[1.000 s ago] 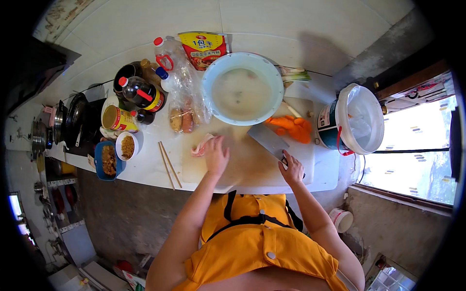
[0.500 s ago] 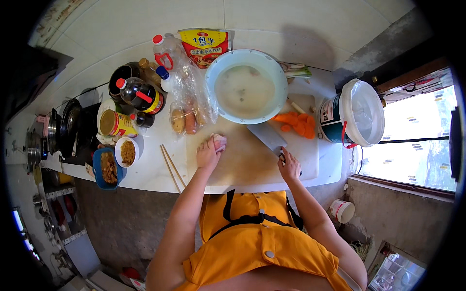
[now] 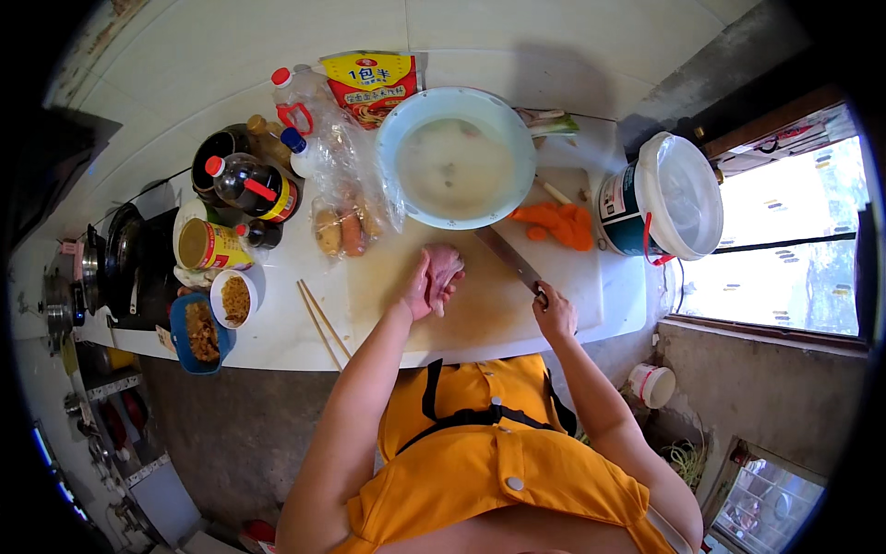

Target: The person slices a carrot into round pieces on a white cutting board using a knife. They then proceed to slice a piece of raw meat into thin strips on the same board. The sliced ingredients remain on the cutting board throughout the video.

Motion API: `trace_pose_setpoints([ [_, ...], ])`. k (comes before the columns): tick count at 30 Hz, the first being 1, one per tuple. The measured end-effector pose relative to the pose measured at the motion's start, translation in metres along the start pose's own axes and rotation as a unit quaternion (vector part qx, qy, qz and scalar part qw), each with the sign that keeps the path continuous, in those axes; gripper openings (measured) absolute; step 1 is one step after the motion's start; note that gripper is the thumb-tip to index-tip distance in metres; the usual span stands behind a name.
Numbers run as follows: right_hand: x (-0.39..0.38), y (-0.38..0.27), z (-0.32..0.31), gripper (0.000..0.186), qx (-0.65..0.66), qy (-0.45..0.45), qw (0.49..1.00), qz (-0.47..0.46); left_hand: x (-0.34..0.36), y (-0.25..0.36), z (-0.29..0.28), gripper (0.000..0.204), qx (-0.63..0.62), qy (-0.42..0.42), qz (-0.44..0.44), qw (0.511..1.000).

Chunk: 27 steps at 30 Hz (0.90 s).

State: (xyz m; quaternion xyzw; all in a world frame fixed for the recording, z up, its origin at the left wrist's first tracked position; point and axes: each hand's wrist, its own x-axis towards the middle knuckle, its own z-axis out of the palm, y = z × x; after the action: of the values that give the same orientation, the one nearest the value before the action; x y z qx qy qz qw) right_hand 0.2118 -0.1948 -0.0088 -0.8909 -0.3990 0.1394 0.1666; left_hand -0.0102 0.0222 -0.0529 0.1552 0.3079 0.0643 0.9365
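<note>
My left hand [image 3: 422, 290] is closed around a pale pink piece of raw meat [image 3: 446, 263], held palm up above the cutting board [image 3: 498, 323]. My right hand [image 3: 556, 316] grips the dark handle of a kitchen knife [image 3: 510, 258]. Its broad blade points away and to the left, toward the basin, apart from the meat. Just beyond the blade stands a light blue basin [image 3: 391, 175] of cloudy water. Orange carrot-like pieces [image 3: 560, 224] lie right of the basin, on the board's far part.
A clear plastic bag [image 3: 355, 180] with potatoes stands left of the basin, near a dark sauce bottle [image 3: 247, 183]. A white bowl [image 3: 221, 309], a blue container [image 3: 187, 342] and chopsticks [image 3: 319, 319] sit at left. A white bucket [image 3: 620, 217] stands at right.
My left hand has lifted the meat from the board, turned palm up and moved right. The knife, lying flatter before, now shows its blade more edge-on; my right hand keeps its grip.
</note>
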Motion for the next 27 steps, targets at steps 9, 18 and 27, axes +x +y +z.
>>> trace_pose_setpoints([
  [9,0.006,0.010,-0.009,0.041,-0.019,-0.163,0.985,0.055,-0.025,-0.013,-0.001,0.055,0.213,0.167,-0.071,0.960],
  [18,0.017,-0.013,-0.045,0.042,0.048,-0.247,0.968,0.011,-0.038,-0.057,-0.033,0.040,0.576,0.275,0.171,0.751],
  [27,0.013,-0.008,-0.025,0.047,0.098,-0.287,0.952,-0.042,-0.059,-0.070,-0.013,0.028,0.365,0.404,0.225,0.808],
])
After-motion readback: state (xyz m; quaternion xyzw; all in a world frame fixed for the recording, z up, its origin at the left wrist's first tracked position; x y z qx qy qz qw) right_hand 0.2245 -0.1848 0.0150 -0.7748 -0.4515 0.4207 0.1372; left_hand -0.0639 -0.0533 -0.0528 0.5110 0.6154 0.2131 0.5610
